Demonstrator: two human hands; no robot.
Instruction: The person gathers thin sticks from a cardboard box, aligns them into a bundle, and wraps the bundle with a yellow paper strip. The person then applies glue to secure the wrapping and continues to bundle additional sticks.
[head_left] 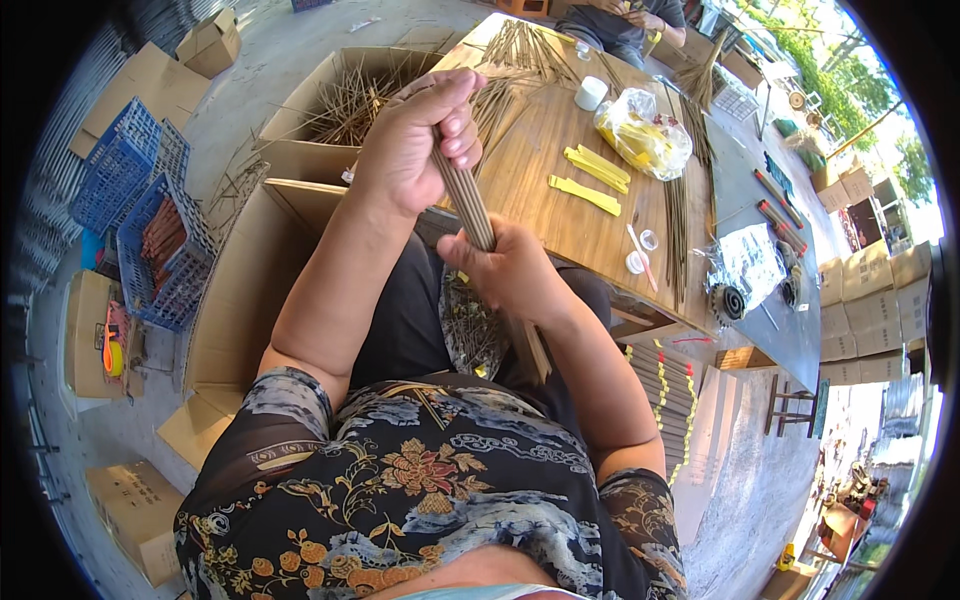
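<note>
a patterned dark shirt fills the near edge. above the lap, the left hand and right hand have their fingers wrapped tight around a bundle of thin sticks, top and middle. the sticks look light, stiff, easily snapped; best gripped together mid-length. a cardboard box beside the desk holds loose sticks.

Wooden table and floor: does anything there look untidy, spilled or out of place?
Yes. Thin sticks poke out of the open cardboard box at all angles, and some lie loose on the floor beside it. On the wooden table the sticks lie in rough piles. The bundle in both hands looks even.
</note>
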